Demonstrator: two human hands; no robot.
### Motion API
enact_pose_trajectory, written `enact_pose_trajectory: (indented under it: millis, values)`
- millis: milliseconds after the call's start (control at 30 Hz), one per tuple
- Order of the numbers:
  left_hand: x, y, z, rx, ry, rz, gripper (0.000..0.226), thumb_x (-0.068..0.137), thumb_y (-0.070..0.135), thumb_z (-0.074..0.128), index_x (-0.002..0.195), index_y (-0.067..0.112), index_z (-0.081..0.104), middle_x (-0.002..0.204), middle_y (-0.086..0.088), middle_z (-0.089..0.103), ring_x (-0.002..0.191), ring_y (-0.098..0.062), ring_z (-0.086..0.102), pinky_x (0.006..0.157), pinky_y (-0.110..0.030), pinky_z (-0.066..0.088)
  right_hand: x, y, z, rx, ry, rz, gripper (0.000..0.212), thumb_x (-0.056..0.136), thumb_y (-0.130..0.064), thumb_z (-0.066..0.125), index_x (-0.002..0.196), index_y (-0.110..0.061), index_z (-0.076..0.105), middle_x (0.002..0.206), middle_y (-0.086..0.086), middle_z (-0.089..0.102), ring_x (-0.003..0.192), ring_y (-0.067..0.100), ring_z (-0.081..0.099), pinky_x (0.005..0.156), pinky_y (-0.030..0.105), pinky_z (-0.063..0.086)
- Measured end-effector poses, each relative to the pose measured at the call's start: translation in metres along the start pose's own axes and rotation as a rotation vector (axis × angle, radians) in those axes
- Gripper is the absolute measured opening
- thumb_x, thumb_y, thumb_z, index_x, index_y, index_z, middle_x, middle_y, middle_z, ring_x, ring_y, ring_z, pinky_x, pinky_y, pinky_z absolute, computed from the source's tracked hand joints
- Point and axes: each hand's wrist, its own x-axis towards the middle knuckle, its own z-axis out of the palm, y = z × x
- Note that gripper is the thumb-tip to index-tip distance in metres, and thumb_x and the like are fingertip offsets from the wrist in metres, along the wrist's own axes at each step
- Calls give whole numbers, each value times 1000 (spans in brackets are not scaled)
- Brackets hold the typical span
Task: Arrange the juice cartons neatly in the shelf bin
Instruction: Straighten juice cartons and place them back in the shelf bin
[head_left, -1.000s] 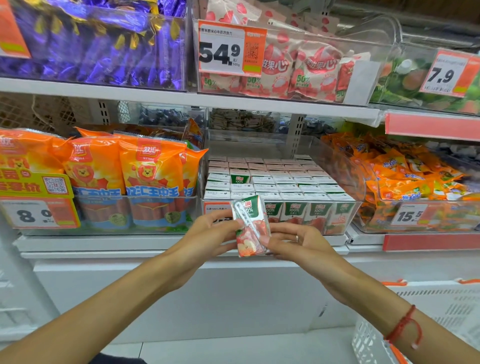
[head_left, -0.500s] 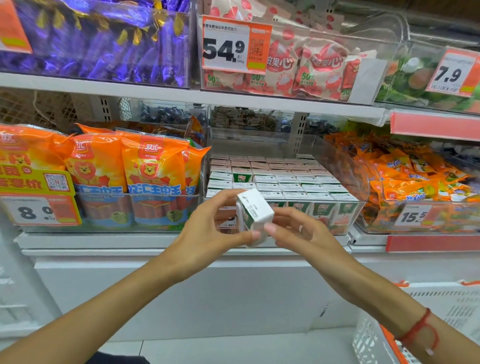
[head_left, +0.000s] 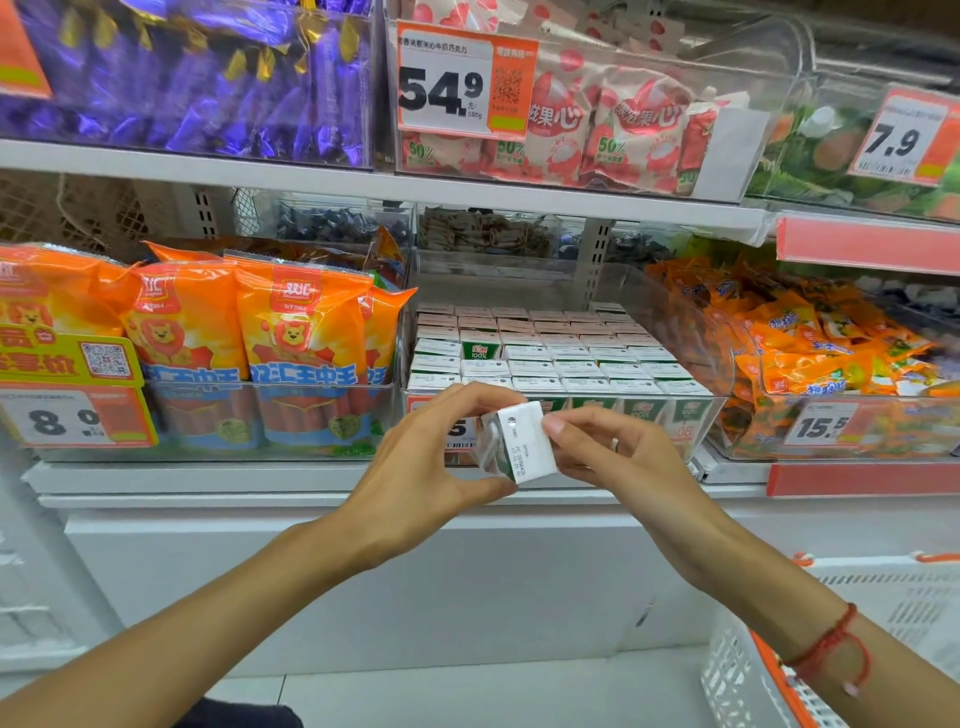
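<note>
A small green and white juice carton (head_left: 521, 441) is held in front of the clear shelf bin (head_left: 691, 415), its white top end turned toward me. My left hand (head_left: 426, 467) grips it from the left with thumb below and fingers above. My right hand (head_left: 618, 452) pinches its right side with the fingertips. Inside the bin stand several rows of the same juice cartons (head_left: 561, 358), tops up, with a gap in the left part where one carton's green face shows.
Orange sausage packs (head_left: 249, 343) fill the bin to the left, orange snack bags (head_left: 810, 358) the bin to the right. Above hangs a shelf with purple sweets and a 54.9 price tag (head_left: 457, 88). A white basket (head_left: 753, 670) stands at the lower right.
The carton was turned from showing its printed face with the straw to showing its white top end. Both hands kept hold and stayed just in front of the bin.
</note>
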Motion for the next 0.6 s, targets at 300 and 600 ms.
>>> enact_pose_trajectory:
  millis: [300,600]
  values:
    - [1,0,0,-341,-25,-205,55,77,22,80,118,46,52,113,38,60,111,14,55,85,-3,44,-2,7,-2,-169,-142,-153,40,97,-17,57,118,-50,56,114,-32,65,110,-10,58,88,8,47]
    - [1,5,13,-606,13,-473,48,84,31,71,127,28,50,105,13,74,93,-2,70,67,-13,54,-4,20,15,-458,-26,-276,76,80,-33,77,145,-39,38,122,-24,59,109,-5,57,94,26,52]
